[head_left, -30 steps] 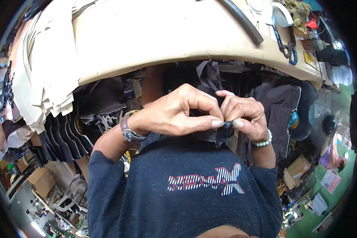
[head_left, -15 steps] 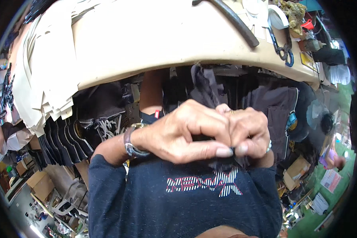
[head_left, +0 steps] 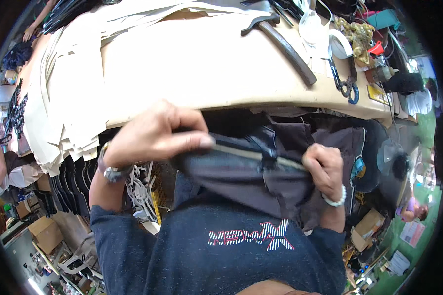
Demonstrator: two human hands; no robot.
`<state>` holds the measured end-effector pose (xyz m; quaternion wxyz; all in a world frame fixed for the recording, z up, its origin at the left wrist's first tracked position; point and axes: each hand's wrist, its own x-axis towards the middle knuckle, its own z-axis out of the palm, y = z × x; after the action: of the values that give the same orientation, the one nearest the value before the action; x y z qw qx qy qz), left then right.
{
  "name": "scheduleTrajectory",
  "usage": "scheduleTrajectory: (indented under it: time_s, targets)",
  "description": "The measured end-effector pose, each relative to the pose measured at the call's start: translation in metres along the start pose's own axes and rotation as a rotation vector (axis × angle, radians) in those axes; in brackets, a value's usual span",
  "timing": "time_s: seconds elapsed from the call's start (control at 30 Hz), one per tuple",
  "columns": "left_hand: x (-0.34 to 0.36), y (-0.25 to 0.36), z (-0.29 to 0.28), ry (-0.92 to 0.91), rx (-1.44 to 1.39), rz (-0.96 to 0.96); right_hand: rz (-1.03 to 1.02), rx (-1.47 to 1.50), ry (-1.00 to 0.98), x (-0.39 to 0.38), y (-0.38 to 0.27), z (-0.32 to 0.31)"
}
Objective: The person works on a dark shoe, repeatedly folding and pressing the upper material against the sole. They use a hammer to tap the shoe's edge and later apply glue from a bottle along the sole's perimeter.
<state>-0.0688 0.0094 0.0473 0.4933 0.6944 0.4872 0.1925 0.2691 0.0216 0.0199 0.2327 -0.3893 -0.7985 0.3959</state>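
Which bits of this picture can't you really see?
Left hand: head view, blurred, so how it touches the cloth is unclear.
Dark cloth: head view, blur smears its details near the left hand.
Right hand: head view, its own curled fingers hide most of its grip.
Scissors: head view, a white band covers the far ends.
Another person's arm: head view, cut off by the top edge.

I've drawn my left hand and right hand apart; dark cloth now spans between their fingers.
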Motion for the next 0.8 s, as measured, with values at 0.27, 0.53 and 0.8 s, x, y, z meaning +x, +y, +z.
scheduleTrajectory:
  time_s: [0.27,0.53,0.8]
  targets:
    - [0.122,-0.091,-0.036,0.106,0.157,-0.020,-0.169,-0.782,0.494,0.104,0.059,0.026]
    - [0.127,-0.113,-0.039,0.106,-0.005,0.073,0.038,-0.952,0.370,0.179,0.100,0.010]
    - [0.128,-0.117,-0.040,0.081,-0.102,0.046,0.308,0.248,0.236,0.086,0.039,0.020]
